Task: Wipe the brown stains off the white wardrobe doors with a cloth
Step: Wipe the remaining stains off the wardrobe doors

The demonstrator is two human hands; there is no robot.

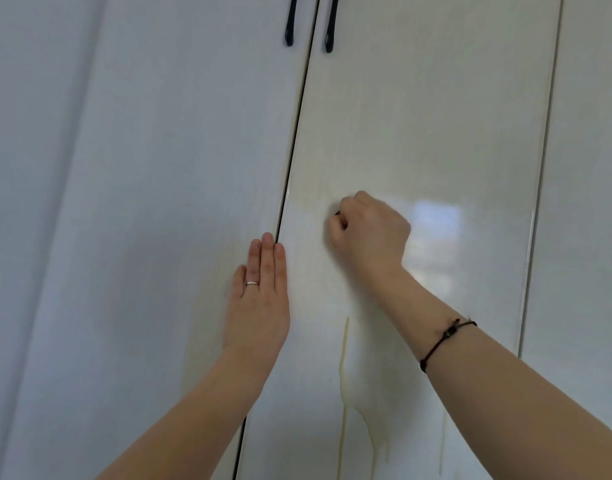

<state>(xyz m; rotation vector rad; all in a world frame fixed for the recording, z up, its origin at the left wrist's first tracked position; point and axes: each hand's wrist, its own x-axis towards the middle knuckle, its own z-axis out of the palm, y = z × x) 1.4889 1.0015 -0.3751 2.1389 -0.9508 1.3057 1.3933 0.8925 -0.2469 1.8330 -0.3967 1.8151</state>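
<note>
1. Squarely ahead stand two glossy white wardrobe doors, the left door (159, 168) and the right door (418, 116), with a thin dark gap (297, 133) between them
2. Two black handles (289, 26) hang at the top edge of the view, one on each side of the gap
3. Pale brown drips (347, 336) run down the lower part of the right door, splitting into several thin streaks towards the bottom
4. A faint yellowish smear (306, 197) sits higher on that door, just beside the gap, and a weaker tint shows on the left door below the left hand
5. The left hand (259, 299) lies flat on the left door, its fingers straight and together, its edge along the gap; a ring (252, 283) is on one finger
6. The right hand (368, 230) is pressed to the right door just right of the smear, fingers clenched tight round a dark sliver (337, 213) that peeks out at the fingertips
7. Whether that sliver is the cloth cannot be told, since the fist hides the rest
8. A dark cord bracelet (439, 341) circles the right wrist
</note>
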